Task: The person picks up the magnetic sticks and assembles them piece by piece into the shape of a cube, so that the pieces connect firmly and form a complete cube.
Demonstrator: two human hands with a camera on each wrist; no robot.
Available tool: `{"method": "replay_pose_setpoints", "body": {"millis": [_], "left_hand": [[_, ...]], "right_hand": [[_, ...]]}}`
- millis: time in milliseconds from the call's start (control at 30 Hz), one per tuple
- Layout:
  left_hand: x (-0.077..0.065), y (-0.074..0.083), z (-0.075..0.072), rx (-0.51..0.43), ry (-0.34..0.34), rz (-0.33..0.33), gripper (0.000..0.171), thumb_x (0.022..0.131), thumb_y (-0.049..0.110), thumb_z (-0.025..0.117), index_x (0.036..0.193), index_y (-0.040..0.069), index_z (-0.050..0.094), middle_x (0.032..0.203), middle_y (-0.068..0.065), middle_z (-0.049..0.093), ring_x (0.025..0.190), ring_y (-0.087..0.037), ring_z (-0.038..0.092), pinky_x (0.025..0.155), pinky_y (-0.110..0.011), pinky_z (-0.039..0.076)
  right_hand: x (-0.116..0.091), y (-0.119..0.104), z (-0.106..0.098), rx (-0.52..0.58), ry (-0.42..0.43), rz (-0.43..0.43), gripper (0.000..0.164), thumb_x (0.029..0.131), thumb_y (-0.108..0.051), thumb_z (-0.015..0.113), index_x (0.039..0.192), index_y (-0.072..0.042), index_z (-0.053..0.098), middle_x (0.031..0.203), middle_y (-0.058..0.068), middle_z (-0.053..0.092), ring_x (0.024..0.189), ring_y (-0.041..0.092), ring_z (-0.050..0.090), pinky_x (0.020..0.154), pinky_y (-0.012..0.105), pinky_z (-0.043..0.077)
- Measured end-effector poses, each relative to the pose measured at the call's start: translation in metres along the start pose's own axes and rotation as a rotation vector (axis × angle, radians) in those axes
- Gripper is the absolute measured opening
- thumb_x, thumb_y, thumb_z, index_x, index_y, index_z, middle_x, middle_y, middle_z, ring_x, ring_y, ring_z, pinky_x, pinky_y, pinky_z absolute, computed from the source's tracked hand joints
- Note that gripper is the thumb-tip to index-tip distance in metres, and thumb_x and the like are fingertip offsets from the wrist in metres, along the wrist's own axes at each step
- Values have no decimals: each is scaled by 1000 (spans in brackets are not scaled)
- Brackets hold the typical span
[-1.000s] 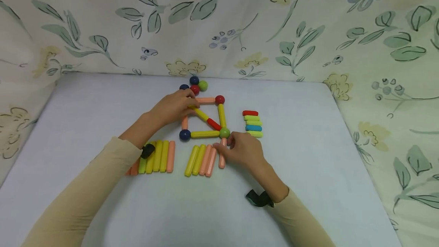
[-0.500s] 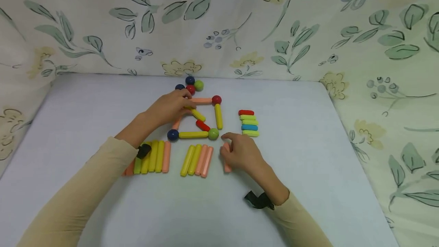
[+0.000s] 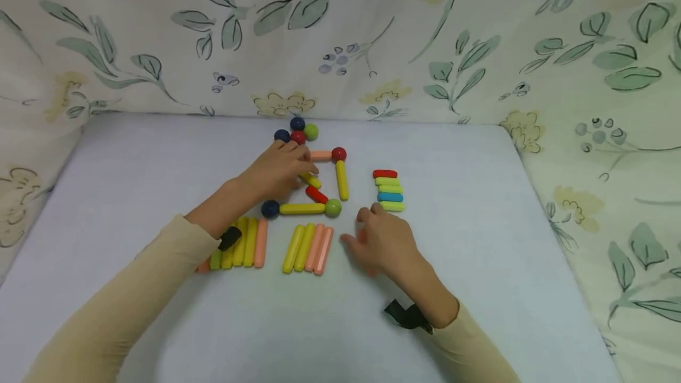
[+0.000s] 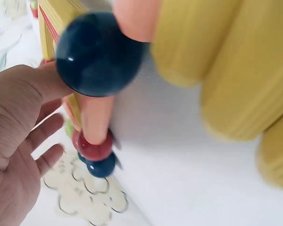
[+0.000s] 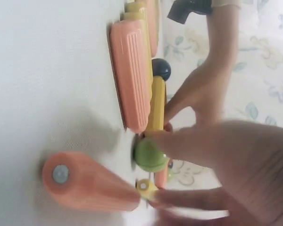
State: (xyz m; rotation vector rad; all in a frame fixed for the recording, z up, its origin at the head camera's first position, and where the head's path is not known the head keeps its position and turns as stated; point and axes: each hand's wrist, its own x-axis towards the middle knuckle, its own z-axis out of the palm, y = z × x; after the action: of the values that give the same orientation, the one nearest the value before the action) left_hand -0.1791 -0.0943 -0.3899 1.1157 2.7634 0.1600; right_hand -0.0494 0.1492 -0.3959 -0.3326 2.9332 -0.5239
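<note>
My left hand [image 3: 276, 170] reaches over the left side of a four-sided frame of building sticks and balls, hiding its upper left corner. The left wrist view shows its fingers loosely spread, the thumb behind the blue ball [image 4: 99, 54] near an orange stick [image 4: 96, 117]. Inside the frame, a yellow stick [image 3: 311, 180] and a short red stick [image 3: 317, 195] lie apart. My right hand [image 3: 388, 241], fingers spread, hovers right of the green ball [image 3: 333, 208]. Below it lies a loose orange stick [image 5: 89, 183] with a metal disc in its end, mostly hidden in the head view.
Yellow and orange sticks [image 3: 307, 248] lie in a row in front of the frame, with another row [image 3: 243, 242] beside the left sleeve. Short coloured sticks [image 3: 390, 190] are stacked at right. Several balls [image 3: 298, 136] cluster behind. A floral cloth [image 3: 340, 34] hangs behind the white table [image 3: 479, 194].
The right hand has drawn the orange stick away from the green ball and loosened its fingers. The yellow and red diagonal pieces have separated. The left hand has shifted slightly over the frame, fingers spreading.
</note>
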Motion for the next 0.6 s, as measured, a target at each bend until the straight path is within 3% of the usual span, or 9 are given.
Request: {"method": "replay_pose_setpoints", "body": {"millis": [133, 233, 367, 600], "left_hand": [[2, 1, -1, 37, -22, 13, 32, 96, 19, 80, 128, 27, 77, 127, -4, 67, 122, -29, 56, 106, -50, 45], [2, -3, 0, 44, -28, -3, 26, 99, 20, 77, 123, 28, 78, 123, -2, 69, 116, -28, 58, 102, -51, 46], [3, -6, 1, 43, -20, 11, 25, 100, 17, 76, 123, 25, 78, 125, -2, 71, 116, -30, 59, 103, -55, 49], [-1, -10, -1, 45, 6, 47, 32, 96, 8, 78, 126, 21, 77, 128, -2, 73, 115, -30, 61, 105, -51, 53]], "right_hand": [[23, -13, 0, 9, 107, -159, 43, 92, -34, 84, 126, -10, 72, 107, 8, 66, 89, 20, 60, 70, 29, 58], [40, -19, 4, 29, 33, -265, 38, 96, -26, 79, 130, -12, 72, 120, 7, 67, 107, 23, 59, 85, 33, 58], [44, -17, 6, 18, -28, -257, 32, 94, -18, 81, 125, -13, 75, 118, 5, 70, 108, 23, 60, 90, 34, 58], [42, -8, 2, 58, 21, -292, 32, 91, -13, 84, 122, -11, 76, 116, 6, 73, 106, 24, 62, 93, 37, 59]]}}
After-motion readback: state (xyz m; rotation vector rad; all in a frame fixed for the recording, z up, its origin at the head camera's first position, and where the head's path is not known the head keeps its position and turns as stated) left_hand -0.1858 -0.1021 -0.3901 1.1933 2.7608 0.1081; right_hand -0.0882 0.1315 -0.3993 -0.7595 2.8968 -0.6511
